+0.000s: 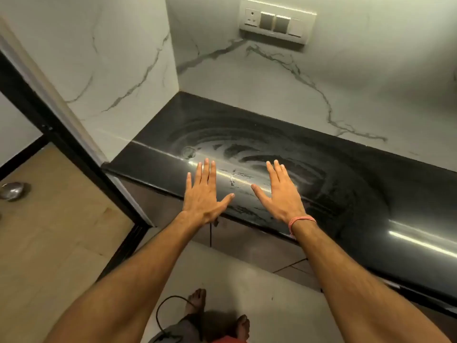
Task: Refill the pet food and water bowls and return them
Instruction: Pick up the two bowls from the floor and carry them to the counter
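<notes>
both hands are hovering flat and spread, left hand (206, 194) and right hand (280, 194) holding nothing above the dark surface (346, 174); steel bowl (12, 191) is sitting floorward, far left, probably awaiting pickup.

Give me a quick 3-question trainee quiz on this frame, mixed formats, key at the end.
1. True or false: the left hand grips a bowl.
2. Multiple choice: where is the metal bowl? A) on the black countertop B) on the floor at the far left, beyond the dark door frame C) in the right hand
3. Fill in: a pink thread band sits on the ___ wrist.

Key
1. False: both hands are spread flat, fingers straight, over the countertop's front edge and hold nothing.
2. B
3. right
</notes>
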